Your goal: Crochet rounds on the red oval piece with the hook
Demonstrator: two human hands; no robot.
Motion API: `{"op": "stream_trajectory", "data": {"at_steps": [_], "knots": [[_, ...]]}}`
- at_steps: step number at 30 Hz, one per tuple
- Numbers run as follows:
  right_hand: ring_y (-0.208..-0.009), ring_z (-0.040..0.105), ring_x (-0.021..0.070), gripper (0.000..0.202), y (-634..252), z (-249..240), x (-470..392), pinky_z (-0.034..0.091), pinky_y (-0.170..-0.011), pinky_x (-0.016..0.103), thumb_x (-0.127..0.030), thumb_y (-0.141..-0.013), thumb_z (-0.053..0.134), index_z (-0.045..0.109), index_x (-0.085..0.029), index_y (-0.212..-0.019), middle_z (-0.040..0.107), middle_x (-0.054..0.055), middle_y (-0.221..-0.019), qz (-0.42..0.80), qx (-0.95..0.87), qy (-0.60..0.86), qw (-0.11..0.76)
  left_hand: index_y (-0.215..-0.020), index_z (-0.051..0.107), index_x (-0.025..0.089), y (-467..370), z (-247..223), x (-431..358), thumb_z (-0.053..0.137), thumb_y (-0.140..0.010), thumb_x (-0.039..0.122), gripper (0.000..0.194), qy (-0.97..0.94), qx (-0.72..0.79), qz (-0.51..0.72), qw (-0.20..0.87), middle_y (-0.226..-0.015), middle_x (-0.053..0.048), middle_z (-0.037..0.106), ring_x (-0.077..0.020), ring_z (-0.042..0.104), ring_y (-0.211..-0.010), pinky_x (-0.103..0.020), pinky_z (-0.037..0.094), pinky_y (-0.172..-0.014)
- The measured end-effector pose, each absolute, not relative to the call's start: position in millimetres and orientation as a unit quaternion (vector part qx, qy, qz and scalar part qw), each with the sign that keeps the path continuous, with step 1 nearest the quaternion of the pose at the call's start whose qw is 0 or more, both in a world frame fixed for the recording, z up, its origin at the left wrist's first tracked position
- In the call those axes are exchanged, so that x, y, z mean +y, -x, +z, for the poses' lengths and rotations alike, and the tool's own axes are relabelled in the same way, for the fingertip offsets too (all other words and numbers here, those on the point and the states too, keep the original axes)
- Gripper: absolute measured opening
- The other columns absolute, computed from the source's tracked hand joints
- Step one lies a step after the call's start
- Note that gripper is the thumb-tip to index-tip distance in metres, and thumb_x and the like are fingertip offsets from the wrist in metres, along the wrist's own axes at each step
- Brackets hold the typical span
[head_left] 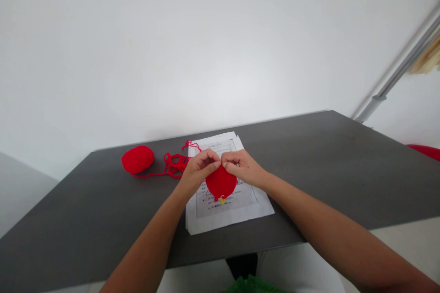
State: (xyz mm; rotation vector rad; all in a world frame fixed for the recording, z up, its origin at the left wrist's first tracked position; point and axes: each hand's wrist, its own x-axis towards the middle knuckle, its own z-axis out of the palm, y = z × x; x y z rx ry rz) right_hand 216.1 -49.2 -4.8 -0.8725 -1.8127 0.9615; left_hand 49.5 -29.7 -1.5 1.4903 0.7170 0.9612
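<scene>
Between my two hands hangs a round red crocheted piece (222, 183), pinched along its top edge. My left hand (201, 168) grips that edge with thumb and forefinger, and my right hand (244, 166) does the same from the other side, the fingertips almost meeting. A small yellow stitch marker (222, 199) dangles at the bottom of the piece. Below the piece lie printed paper sheets (230, 215). Loose red yarn (176, 165) lies tangled left of my left hand, with a strand running to a red yarn ball (138, 160).
Everything lies on a dark grey table (309, 165) set against a white wall (206, 55). A metal pole (395, 80) slants at the right, and part of a red object (424, 150) shows beyond the table's right edge.
</scene>
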Motion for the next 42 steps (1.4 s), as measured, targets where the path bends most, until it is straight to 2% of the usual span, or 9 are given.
{"op": "stream_trajectory", "data": {"at_steps": [6,18,25,42], "knots": [[-0.051,0.028,0.0082,0.02,-215.5,-3.5,-49.8,0.023,-0.049,0.022,-0.015,-0.072,0.041,0.034,-0.019,-0.054,0.032,-0.006,-0.053,0.383,-0.734,0.339,0.447,-0.073,0.058,0.016,-49.2,-3.4,-29.0,0.07,-0.071,0.034,0.021,-0.618,0.305,0.402,0.603,-0.066,0.002,0.054,-0.0103,0.047,-0.058,-0.022,0.034,-0.055],[-0.051,0.032,0.0085,0.021,-216.0,-0.3,-51.6,0.026,-0.05,0.022,-0.018,-0.077,0.041,0.037,-0.019,-0.057,0.036,-0.005,-0.055,0.376,-0.745,0.309,0.457,-0.073,0.059,0.016,-53.4,-0.5,-33.4,0.076,-0.064,0.029,0.023,-0.484,0.304,0.383,0.725,-0.062,0.003,0.058,-0.008,0.051,-0.05,-0.019,0.035,-0.047],[-0.054,0.036,0.0095,0.019,-217.6,-1.4,-50.4,0.029,-0.052,0.022,-0.016,-0.077,0.04,0.039,-0.018,-0.058,0.039,-0.004,-0.056,0.353,-0.743,0.322,0.469,-0.081,0.061,0.016,-49.6,-2.7,-29.3,0.075,-0.066,0.032,0.025,-0.519,0.309,0.398,0.691,-0.065,0.003,0.059,-0.0088,0.053,-0.054,-0.02,0.038,-0.051],[-0.053,0.035,0.0097,0.018,-218.2,-2.6,-49.8,0.028,-0.051,0.022,-0.019,-0.076,0.041,0.044,-0.018,-0.058,0.038,-0.004,-0.055,0.38,-0.717,0.346,0.471,-0.073,0.061,0.015,-48.7,-5.5,-28.1,0.075,-0.064,0.027,0.02,-0.55,0.31,0.411,0.658,-0.062,0.002,0.061,-0.0086,0.052,-0.052,-0.02,0.035,-0.049]]}}
